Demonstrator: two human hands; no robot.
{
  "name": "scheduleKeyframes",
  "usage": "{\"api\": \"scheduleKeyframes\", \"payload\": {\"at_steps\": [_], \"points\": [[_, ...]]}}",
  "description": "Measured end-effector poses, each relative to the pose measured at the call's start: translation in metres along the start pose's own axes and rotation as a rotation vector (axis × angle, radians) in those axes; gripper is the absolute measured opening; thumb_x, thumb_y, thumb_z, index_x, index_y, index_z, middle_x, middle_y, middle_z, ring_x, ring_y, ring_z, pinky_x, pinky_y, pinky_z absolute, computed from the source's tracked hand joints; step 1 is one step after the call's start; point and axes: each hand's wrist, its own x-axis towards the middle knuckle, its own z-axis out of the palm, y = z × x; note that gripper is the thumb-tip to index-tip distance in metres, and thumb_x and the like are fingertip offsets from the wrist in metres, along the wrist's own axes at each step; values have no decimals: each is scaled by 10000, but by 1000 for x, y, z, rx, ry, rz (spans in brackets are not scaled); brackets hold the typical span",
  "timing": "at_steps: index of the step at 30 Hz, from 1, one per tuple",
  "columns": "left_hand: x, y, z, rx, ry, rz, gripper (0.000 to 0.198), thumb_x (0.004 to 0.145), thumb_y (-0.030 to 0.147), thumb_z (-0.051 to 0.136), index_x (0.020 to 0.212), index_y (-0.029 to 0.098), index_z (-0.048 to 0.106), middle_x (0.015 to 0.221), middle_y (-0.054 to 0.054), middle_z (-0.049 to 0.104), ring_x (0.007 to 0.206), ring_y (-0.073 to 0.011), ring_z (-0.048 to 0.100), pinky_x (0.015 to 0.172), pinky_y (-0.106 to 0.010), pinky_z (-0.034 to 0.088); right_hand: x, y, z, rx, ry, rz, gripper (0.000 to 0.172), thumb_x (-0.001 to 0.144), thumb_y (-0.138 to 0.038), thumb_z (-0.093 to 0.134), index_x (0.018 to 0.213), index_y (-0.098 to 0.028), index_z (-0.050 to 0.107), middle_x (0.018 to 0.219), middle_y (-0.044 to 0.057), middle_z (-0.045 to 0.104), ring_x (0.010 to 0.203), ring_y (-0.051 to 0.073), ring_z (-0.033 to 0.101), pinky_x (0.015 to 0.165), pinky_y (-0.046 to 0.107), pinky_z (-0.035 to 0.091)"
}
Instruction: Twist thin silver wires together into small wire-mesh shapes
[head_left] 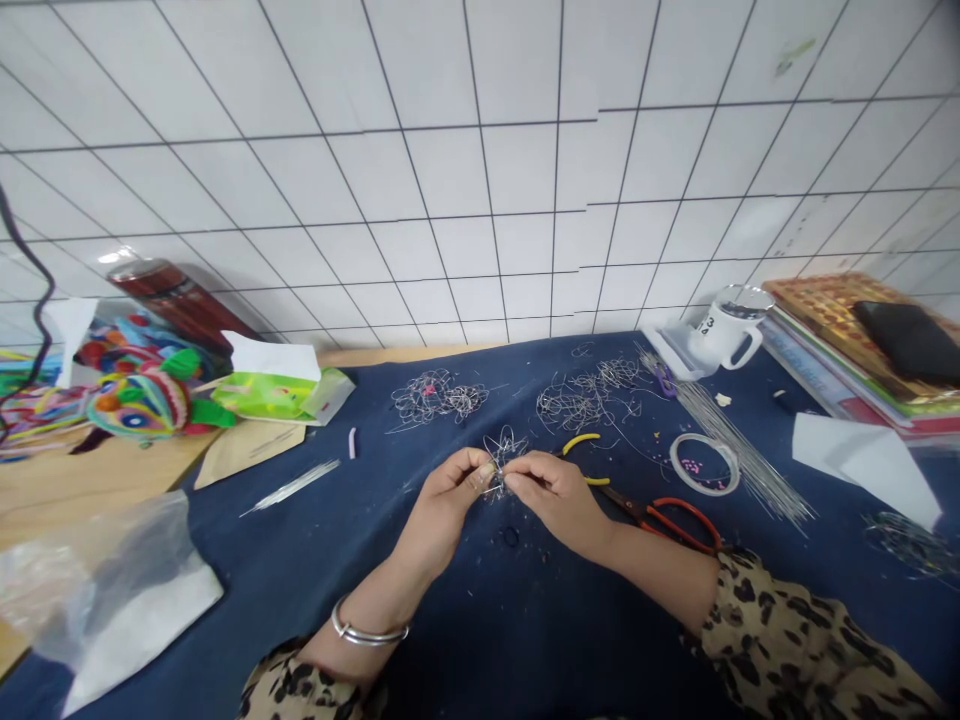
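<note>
My left hand (448,497) and my right hand (556,492) meet over the dark blue cloth (465,620). Both pinch a small tangle of thin silver wire (504,452) between fingertips, held just above the cloth. A silver bangle (367,630) circles my left wrist. Leopard-print sleeves cover both forearms. Yellow-handled pliers (581,442) lie just past my right hand. Red-handled scissors (667,520) lie beside my right wrist.
More wire tangles (439,395) (581,400) lie farther back. A bundle of straight wires (742,455), a tape roll (705,463), a white mug (727,325) and stacked books (862,350) sit right. A tissue pack (281,390), colourful craft figure (142,400) and plastic bag (105,580) sit left.
</note>
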Motion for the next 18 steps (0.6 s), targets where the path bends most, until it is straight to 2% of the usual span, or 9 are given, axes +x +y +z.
{"api": "scheduleKeyframes", "payload": {"at_steps": [5,8,11,14,18], "points": [[-1,-2,4,134,17,56,155,844,298,534,766,167,504,700,28,425,659,-108,383,631,-225,336,1,1,4,-68,15,-63,102,818,-154,545,754,-177,621,671,-18,565,649,104,521,650,225,401],[-2,0,4,311,45,128,136,863,279,493,774,176,496,718,23,429,679,-118,402,646,-237,349,1,4,7,-142,48,-86,81,793,-148,568,726,-173,605,664,-14,553,628,106,506,640,232,397],[-2,8,3,526,6,238,136,871,234,466,755,176,503,753,7,462,720,-132,440,682,-254,362,1,5,6,-200,59,-131,62,780,-143,578,730,-174,601,693,-2,568,660,118,518,663,244,401],[-2,15,0,641,-36,296,138,859,216,479,733,176,517,753,0,484,719,-137,465,673,-258,372,2,5,3,-215,61,-143,84,805,-141,539,766,-179,604,728,7,583,703,125,533,691,249,409],[-3,15,0,675,34,325,136,827,189,512,692,175,518,724,3,493,693,-135,479,658,-255,384,1,3,4,-240,57,-147,132,767,-133,542,879,-188,584,769,10,576,702,128,524,684,252,419]]}}
